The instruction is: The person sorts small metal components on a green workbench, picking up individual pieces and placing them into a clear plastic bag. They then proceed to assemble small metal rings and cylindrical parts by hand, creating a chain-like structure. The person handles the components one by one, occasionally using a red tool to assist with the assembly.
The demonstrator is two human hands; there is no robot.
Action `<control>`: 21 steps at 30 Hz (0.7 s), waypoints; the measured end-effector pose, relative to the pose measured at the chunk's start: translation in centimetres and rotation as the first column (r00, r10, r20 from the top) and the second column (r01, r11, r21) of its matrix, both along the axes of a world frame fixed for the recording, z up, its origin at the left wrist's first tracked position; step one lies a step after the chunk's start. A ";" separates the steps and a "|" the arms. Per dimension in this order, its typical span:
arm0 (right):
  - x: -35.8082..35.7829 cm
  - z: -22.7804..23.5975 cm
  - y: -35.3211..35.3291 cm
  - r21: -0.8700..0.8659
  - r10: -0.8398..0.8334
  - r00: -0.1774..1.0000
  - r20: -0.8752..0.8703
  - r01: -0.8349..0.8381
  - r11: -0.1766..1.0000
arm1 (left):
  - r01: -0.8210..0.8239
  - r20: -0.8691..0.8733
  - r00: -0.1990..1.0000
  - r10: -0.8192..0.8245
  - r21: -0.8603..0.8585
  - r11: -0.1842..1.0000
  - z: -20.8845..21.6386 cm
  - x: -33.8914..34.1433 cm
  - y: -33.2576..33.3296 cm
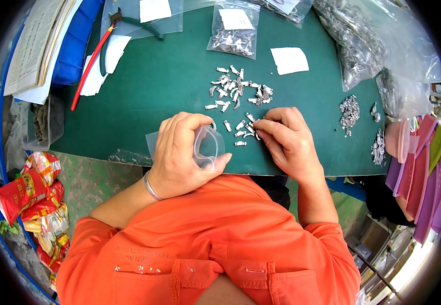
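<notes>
Head view: left hand (180, 151) holds a bag (210, 147); right hand (290, 142) perhaps a metal piece (256, 122).

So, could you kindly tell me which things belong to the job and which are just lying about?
Apparently part of the job:
clear plastic bag in the left fingers
loose metal pieces by the right fingers

Seemingly just lying about:
pliers
red packets
stacked papers

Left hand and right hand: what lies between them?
The head view shows a clear bag in the left hand, then small metal parts on the table, towards the right hand.
</notes>
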State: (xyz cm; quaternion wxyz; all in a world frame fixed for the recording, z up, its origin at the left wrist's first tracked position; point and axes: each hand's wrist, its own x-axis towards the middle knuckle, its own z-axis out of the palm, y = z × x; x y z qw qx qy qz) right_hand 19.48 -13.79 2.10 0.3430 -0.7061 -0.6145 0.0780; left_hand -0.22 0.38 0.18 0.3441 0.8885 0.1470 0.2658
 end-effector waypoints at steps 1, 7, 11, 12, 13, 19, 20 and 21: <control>0.0 -0.2 0.1 0.003 0.003 1.000 0.015 -0.003 1.000 | -0.002 0.002 1.000 0.002 0.000 1.000 0.0 0.0 0.0; 0.5 -0.3 -0.2 -0.002 0.027 1.000 0.008 -0.027 1.000 | 0.001 -0.004 1.000 -0.001 0.023 1.000 0.1 0.0 0.1; 0.4 -0.1 0.3 0.040 0.040 0.999 -0.014 -0.039 0.998 | -0.007 -0.009 1.000 0.007 0.004 1.000 0.0 0.0 0.0; 0.0 0.0 0.6 0.043 0.049 0.999 -0.024 -0.048 0.998 | -0.008 -0.010 1.000 0.008 -0.001 1.000 0.0 0.0 0.0; -0.2 0.1 0.8 0.045 0.057 0.998 -0.035 -0.056 0.997 | -0.009 -0.009 1.000 0.009 -0.006 1.000 0.0 0.0 0.0; 0.7 -0.8 -0.1 -0.027 0.082 0.996 -0.041 -0.084 0.996 | -0.005 -0.019 1.000 0.005 0.005 1.000 0.2 0.0 0.1; 0.6 -0.8 0.0 -0.005 0.089 0.995 -0.043 -0.090 0.996 | -0.005 -0.014 1.000 0.005 -0.012 1.000 0.1 -0.1 0.1; 0.4 -0.7 0.1 0.017 0.097 0.994 -0.046 -0.096 0.995 | -0.005 -0.008 1.000 0.005 -0.029 1.000 0.1 -0.1 0.1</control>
